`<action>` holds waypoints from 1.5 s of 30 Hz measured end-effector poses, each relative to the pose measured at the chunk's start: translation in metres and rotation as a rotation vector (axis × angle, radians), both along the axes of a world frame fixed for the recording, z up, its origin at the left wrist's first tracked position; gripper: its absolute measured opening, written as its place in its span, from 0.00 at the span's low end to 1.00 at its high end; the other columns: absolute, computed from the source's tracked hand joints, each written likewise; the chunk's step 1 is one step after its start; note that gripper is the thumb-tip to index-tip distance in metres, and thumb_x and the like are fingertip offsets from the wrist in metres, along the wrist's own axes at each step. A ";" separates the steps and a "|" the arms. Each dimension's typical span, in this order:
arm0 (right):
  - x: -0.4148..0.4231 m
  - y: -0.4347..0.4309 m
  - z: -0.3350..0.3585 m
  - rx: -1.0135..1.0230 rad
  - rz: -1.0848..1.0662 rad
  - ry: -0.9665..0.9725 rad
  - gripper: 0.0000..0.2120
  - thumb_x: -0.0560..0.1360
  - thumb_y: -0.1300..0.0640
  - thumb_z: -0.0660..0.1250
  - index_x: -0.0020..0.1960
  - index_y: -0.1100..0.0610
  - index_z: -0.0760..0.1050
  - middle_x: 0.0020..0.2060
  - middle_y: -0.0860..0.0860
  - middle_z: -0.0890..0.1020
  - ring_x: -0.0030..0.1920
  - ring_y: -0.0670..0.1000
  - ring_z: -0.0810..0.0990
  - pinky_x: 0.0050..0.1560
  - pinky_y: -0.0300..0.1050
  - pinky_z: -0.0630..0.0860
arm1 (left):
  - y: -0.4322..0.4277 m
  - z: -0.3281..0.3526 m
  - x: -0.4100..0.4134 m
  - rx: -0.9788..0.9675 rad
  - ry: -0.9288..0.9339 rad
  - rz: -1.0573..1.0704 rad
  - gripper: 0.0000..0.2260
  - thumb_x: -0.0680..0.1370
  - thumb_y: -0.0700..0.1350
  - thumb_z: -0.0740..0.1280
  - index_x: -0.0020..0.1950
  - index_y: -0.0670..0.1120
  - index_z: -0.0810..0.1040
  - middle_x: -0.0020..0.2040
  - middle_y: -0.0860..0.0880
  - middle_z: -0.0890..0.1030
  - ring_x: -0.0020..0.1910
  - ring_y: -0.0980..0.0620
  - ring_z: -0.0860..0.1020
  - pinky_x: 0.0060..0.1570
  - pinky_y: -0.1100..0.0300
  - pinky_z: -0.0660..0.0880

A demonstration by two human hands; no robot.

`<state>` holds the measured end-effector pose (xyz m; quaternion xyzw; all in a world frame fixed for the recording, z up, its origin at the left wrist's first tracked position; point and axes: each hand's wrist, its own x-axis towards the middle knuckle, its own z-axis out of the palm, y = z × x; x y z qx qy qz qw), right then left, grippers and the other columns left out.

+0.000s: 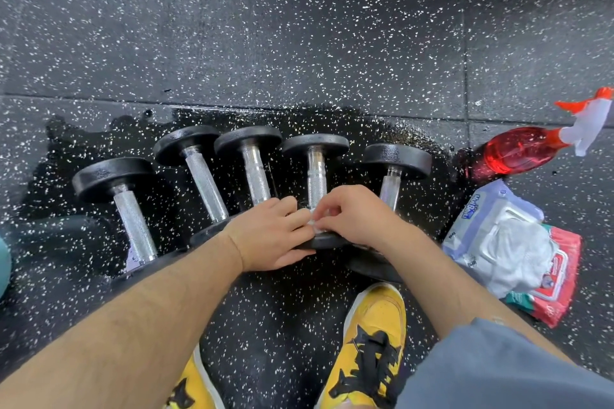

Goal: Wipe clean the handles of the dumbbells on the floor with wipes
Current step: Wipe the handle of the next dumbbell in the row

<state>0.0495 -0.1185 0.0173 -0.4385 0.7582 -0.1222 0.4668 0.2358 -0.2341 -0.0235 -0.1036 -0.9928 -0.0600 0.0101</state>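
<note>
Knurled steel handle (316,183) of fourth dumbbell (315,144), centre frame | my right grip (352,216) pinches white wipe (312,226) at its near end | my left grip (272,232) meets it, closure unclear | I'd wrap fully, twist along knurling

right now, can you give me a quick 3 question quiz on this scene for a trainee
1. How many black-ended dumbbells with knurled metal handles lie in the row on the speckled black rubber floor?
2. True or false: the clear spray bottle of red liquid stands upright.
3. The left hand and right hand meet at the near end of which dumbbell, counted from the person's left? A) second B) fourth C) fifth

Key: 1) five. 2) false, it lies on its side. 3) B.
</note>
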 end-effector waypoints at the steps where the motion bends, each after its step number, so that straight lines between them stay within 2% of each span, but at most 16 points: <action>1: 0.002 -0.002 0.000 0.000 0.030 0.010 0.02 0.75 0.50 0.73 0.46 0.43 0.84 0.35 0.42 0.77 0.37 0.41 0.74 0.41 0.40 0.71 | 0.000 -0.001 0.001 -0.006 -0.009 0.003 0.16 0.83 0.59 0.60 0.54 0.46 0.73 0.48 0.47 0.71 0.42 0.47 0.64 0.39 0.51 0.73; 4: 0.006 -0.006 0.001 0.037 0.143 0.061 0.06 0.76 0.46 0.68 0.50 0.39 0.83 0.35 0.40 0.76 0.39 0.41 0.75 0.41 0.42 0.73 | -0.001 -0.001 0.000 -0.011 -0.018 0.009 0.17 0.83 0.59 0.61 0.53 0.45 0.73 0.50 0.46 0.72 0.43 0.46 0.63 0.40 0.50 0.74; 6: -0.003 -0.005 0.002 0.073 0.144 0.016 0.05 0.76 0.45 0.69 0.48 0.38 0.83 0.34 0.40 0.76 0.37 0.40 0.74 0.39 0.41 0.71 | 0.000 0.002 -0.002 -0.016 -0.017 0.003 0.17 0.83 0.59 0.62 0.52 0.45 0.73 0.48 0.47 0.72 0.43 0.47 0.63 0.40 0.51 0.73; 9: -0.011 -0.003 0.001 0.101 0.117 -0.085 0.04 0.76 0.46 0.70 0.47 0.39 0.84 0.32 0.42 0.76 0.34 0.40 0.73 0.38 0.39 0.69 | 0.000 0.004 -0.004 -0.020 -0.003 -0.008 0.16 0.82 0.59 0.63 0.51 0.45 0.74 0.46 0.47 0.71 0.42 0.47 0.63 0.38 0.52 0.72; 14: -0.004 -0.009 0.001 0.099 0.197 -0.095 0.09 0.79 0.47 0.66 0.50 0.40 0.85 0.30 0.39 0.77 0.34 0.39 0.74 0.37 0.39 0.70 | -0.001 0.002 -0.002 0.047 0.006 0.000 0.15 0.82 0.57 0.64 0.49 0.45 0.74 0.47 0.47 0.69 0.42 0.47 0.62 0.38 0.50 0.74; 17: -0.016 0.003 -0.003 0.141 0.091 -0.173 0.11 0.77 0.43 0.67 0.43 0.47 0.84 0.32 0.46 0.81 0.34 0.44 0.75 0.43 0.49 0.78 | 0.000 0.001 -0.005 0.030 -0.022 0.001 0.16 0.82 0.58 0.65 0.51 0.45 0.74 0.47 0.47 0.72 0.42 0.47 0.64 0.39 0.50 0.74; 19: -0.021 0.008 -0.005 0.163 0.044 -0.209 0.11 0.76 0.43 0.68 0.42 0.48 0.84 0.37 0.49 0.84 0.36 0.45 0.77 0.46 0.49 0.80 | 0.000 0.001 -0.004 0.036 -0.031 0.003 0.16 0.81 0.58 0.65 0.51 0.45 0.73 0.48 0.47 0.71 0.43 0.47 0.64 0.40 0.50 0.74; 21: -0.020 0.008 -0.006 0.166 0.042 -0.201 0.10 0.75 0.45 0.69 0.42 0.49 0.83 0.39 0.49 0.84 0.37 0.45 0.77 0.45 0.48 0.80 | 0.001 0.001 -0.002 0.048 -0.027 0.007 0.15 0.82 0.58 0.65 0.51 0.46 0.72 0.47 0.48 0.71 0.43 0.47 0.64 0.40 0.50 0.74; 25: -0.016 0.003 -0.013 0.145 0.051 -0.146 0.06 0.73 0.50 0.68 0.40 0.50 0.78 0.34 0.43 0.80 0.36 0.45 0.76 0.44 0.47 0.79 | 0.000 0.002 -0.002 0.039 -0.022 0.001 0.15 0.82 0.58 0.63 0.50 0.46 0.71 0.47 0.48 0.71 0.42 0.48 0.62 0.39 0.50 0.74; 27: -0.015 0.002 -0.016 0.141 0.050 -0.165 0.07 0.73 0.48 0.70 0.40 0.50 0.78 0.34 0.42 0.79 0.36 0.44 0.76 0.44 0.48 0.79 | -0.001 0.002 -0.002 0.041 -0.014 0.010 0.15 0.82 0.58 0.63 0.49 0.46 0.70 0.46 0.48 0.70 0.42 0.49 0.56 0.39 0.50 0.73; 30: -0.014 0.001 -0.019 0.128 0.078 -0.129 0.14 0.72 0.40 0.72 0.44 0.48 0.72 0.37 0.45 0.78 0.37 0.47 0.75 0.39 0.47 0.75 | -0.001 0.000 -0.001 0.034 -0.013 0.017 0.16 0.82 0.58 0.63 0.50 0.46 0.69 0.45 0.48 0.68 0.45 0.50 0.49 0.39 0.50 0.73; 33: -0.013 0.001 -0.026 0.113 0.054 -0.064 0.14 0.75 0.42 0.71 0.45 0.49 0.69 0.38 0.48 0.78 0.37 0.50 0.74 0.40 0.48 0.73 | 0.000 0.000 -0.002 0.046 -0.002 0.020 0.16 0.82 0.58 0.64 0.49 0.46 0.69 0.44 0.48 0.69 0.45 0.50 0.49 0.38 0.49 0.74; 37: -0.007 0.010 -0.034 0.024 -0.161 -0.077 0.12 0.80 0.45 0.66 0.45 0.51 0.70 0.39 0.52 0.82 0.37 0.54 0.77 0.42 0.51 0.77 | 0.000 0.002 -0.003 0.060 0.007 0.019 0.15 0.82 0.57 0.65 0.48 0.46 0.68 0.44 0.48 0.68 0.44 0.50 0.51 0.38 0.49 0.74; 41: -0.006 0.015 -0.031 0.096 -0.160 -0.246 0.12 0.74 0.47 0.74 0.42 0.52 0.73 0.33 0.46 0.75 0.33 0.47 0.70 0.36 0.42 0.70 | 0.000 0.002 -0.003 0.063 0.002 0.021 0.15 0.82 0.57 0.65 0.48 0.46 0.69 0.44 0.48 0.69 0.44 0.50 0.52 0.38 0.49 0.74; 45: -0.008 0.003 -0.023 0.106 -0.196 -0.132 0.19 0.71 0.43 0.77 0.43 0.57 0.75 0.35 0.49 0.77 0.34 0.48 0.72 0.37 0.44 0.71 | 0.000 0.002 -0.002 0.048 -0.017 0.022 0.16 0.82 0.58 0.64 0.48 0.45 0.72 0.44 0.48 0.70 0.44 0.50 0.51 0.38 0.49 0.74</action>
